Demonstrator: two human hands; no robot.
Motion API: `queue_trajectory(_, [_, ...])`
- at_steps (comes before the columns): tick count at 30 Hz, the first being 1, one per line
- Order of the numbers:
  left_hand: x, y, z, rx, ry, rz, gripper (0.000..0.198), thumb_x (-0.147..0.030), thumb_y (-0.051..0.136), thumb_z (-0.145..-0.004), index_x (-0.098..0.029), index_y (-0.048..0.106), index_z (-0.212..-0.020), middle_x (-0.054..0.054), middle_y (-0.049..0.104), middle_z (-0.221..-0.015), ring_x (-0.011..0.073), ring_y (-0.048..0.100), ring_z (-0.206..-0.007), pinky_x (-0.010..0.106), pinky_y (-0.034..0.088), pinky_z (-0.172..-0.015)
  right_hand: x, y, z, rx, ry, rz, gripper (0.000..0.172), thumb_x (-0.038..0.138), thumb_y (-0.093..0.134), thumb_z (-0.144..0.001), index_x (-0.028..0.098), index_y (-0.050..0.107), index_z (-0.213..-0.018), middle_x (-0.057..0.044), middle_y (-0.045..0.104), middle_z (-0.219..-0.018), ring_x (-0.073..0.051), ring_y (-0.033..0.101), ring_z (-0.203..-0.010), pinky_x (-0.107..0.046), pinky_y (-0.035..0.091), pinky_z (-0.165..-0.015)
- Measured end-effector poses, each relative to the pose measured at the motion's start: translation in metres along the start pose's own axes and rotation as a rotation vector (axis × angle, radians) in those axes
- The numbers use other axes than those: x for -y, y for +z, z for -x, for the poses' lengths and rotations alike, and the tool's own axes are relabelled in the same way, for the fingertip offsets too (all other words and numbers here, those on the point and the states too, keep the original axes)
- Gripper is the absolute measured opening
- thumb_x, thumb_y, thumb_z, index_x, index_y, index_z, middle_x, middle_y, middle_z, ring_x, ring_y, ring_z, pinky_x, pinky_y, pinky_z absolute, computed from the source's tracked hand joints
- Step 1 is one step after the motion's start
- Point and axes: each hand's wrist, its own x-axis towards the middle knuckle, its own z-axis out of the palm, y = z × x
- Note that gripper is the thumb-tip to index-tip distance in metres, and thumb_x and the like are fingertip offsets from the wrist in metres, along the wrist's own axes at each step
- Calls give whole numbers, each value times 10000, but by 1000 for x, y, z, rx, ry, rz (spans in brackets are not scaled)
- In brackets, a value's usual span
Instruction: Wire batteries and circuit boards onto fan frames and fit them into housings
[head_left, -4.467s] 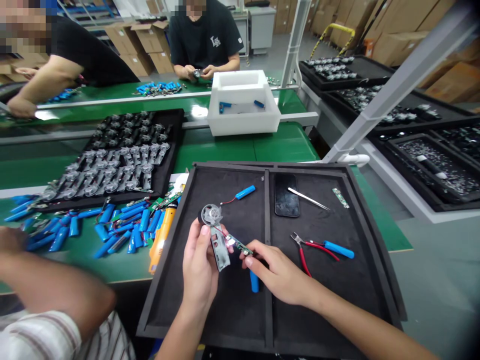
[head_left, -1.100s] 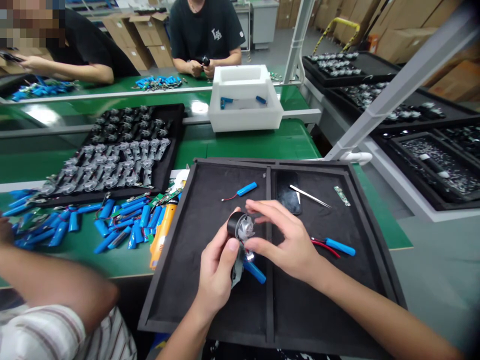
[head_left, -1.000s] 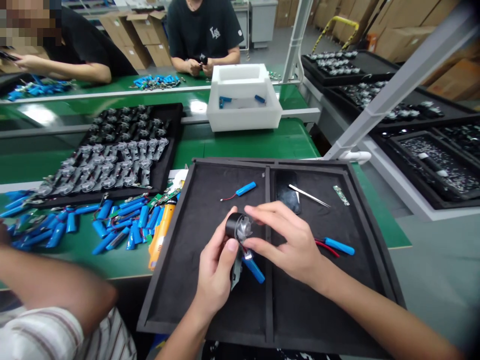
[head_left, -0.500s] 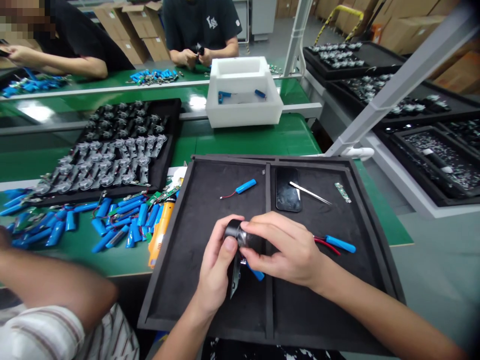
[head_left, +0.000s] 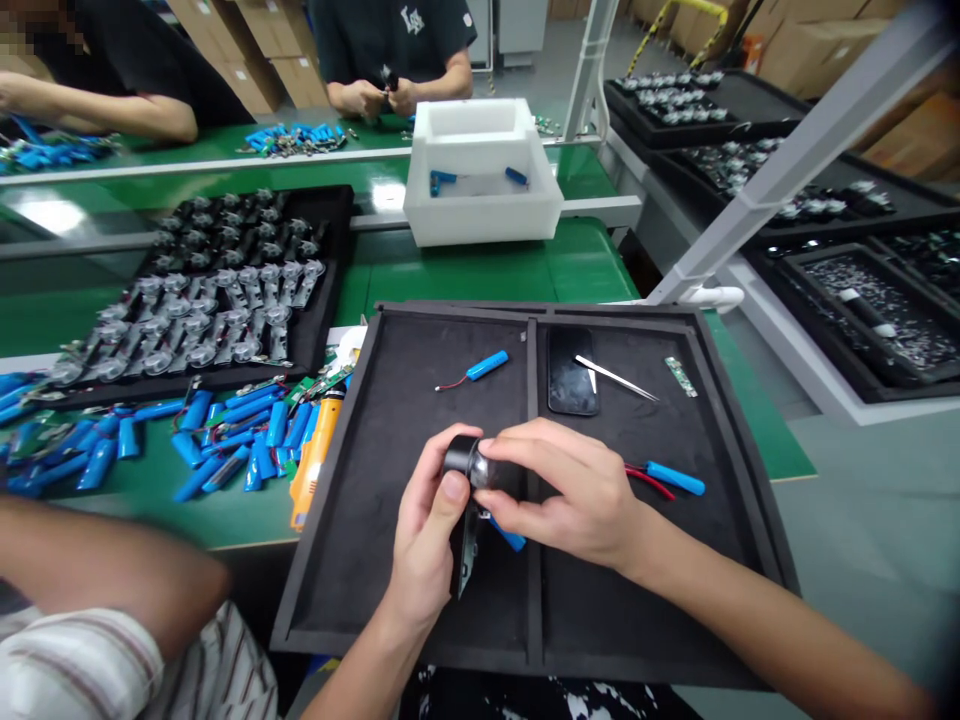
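Note:
Over the middle of a black divided foam tray, my left hand grips a black housing with a round head. A flat plate-like part of the housing hangs down below my left thumb. From the right, my right hand has its thumb and fingers closed around the head's shiny, clear-looking front. Its fingers partly cover that end. Just under the hands, a blue battery shows in part. Another blue battery with red leads lies right of my right hand.
On the tray are a wired battery, a phone, tweezers and a small circuit board. Left stand an orange tool, loose batteries and a tray of housings. A white bin is behind; a co-worker's arm is close left.
The view has shifted slightly, so the scene sits a little higher and further left. Both hands keep their hold on the housing, with only a small shift of the fingers.

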Motion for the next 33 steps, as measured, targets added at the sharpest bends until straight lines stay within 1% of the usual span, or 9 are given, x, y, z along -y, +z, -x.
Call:
queue_trajectory(3, [0, 0, -1, 12, -2, -22, 437, -538, 607, -987, -234, 648, -1299, 78, 658, -1206, 209, 621, -980, 276, 480, -814, 2, 0, 1, -10, 36, -30, 351, 192, 784, -888, 149, 671, -1217, -116, 754, -1061, -191, 726, -972, -314, 628, -883])
queue_trajectory(6, [0, 0, 0, 18, 16, -29, 448, -551, 586, -991, -240, 641, -1309, 74, 663, -1152, 212, 615, -928, 297, 484, -808, 5, -3, 1, -2, 79, -37, 438, 226, 784, -902, 201, 627, -1310, -104, 746, -1135, -205, 722, -1015, -343, 630, -897])
queue_trajectory(8, [-2, 1, 0, 13, 27, -32, 450, -560, 579, -990, -243, 644, -1303, 69, 657, -1110, 209, 605, -904, 296, 480, -794, 7, -6, 1, 2, 78, -30, 489, 236, 799, -896, 214, 608, -1345, -99, 741, -1167, -213, 717, -1046, -356, 627, -916])
queue_trajectory(11, [-5, 1, 1, -20, 22, -34, 465, -575, 583, -980, -240, 644, -1296, 61, 643, -1052, 194, 579, -856, 279, 458, -748, 8, -11, 1, 23, 63, -18, 449, 234, 807, -897, 209, 633, -1311, -92, 739, -1136, -213, 715, -1044, -362, 622, -923])
queue_trajectory(13, [-6, 1, 1, -25, 23, -36, 471, -575, 582, -979, -236, 640, -1300, 63, 639, -1059, 190, 565, -842, 275, 447, -737, 8, -11, 1, 51, 63, -21, 414, 241, 790, -916, 216, 639, -1301, -89, 737, -1129, -214, 713, -1036, -372, 623, -918])
queue_trajectory(19, [-5, -2, -1, 25, 105, -106, 397, -515, 546, -1018, -244, 649, -1290, 59, 634, -1184, 206, 572, -1035, 264, 453, -908, 7, -7, 2, 89, 31, -7, 373, 194, 740, -945, 222, 639, -1303, -84, 740, -1151, -216, 704, -1061, -380, 616, -930])
queue_trajectory(24, [-3, -6, -2, 47, 75, -94, 404, -513, 584, -1001, -246, 638, -1298, 71, 630, -1237, 210, 600, -1021, 285, 468, -885, 10, -6, -2, 79, 58, -11, 378, 144, 724, -914, 189, 644, -1281, -98, 748, -1137, -205, 702, -1014, -376, 614, -910])
queue_trajectory(30, [0, -4, 0, -6, 19, -75, 430, -541, 635, -965, -237, 649, -1268, 79, 655, -1189, 236, 620, -1031, 289, 490, -828, 14, -4, -6, 14, 117, -62, 328, 120, 688, -871, 230, 683, -1179, -58, 759, -1022, -199, 716, -932, -372, 628, -842])
queue_trajectory(33, [2, -3, -1, 1, -7, -28, 435, -546, 640, -962, -239, 649, -1271, 76, 662, -1133, 241, 614, -1065, 275, 488, -814, 13, -3, -4, 13, 137, -77, 306, 133, 693, -884, 226, 686, -1176, -68, 749, -1044, -200, 713, -939, -373, 629, -845])
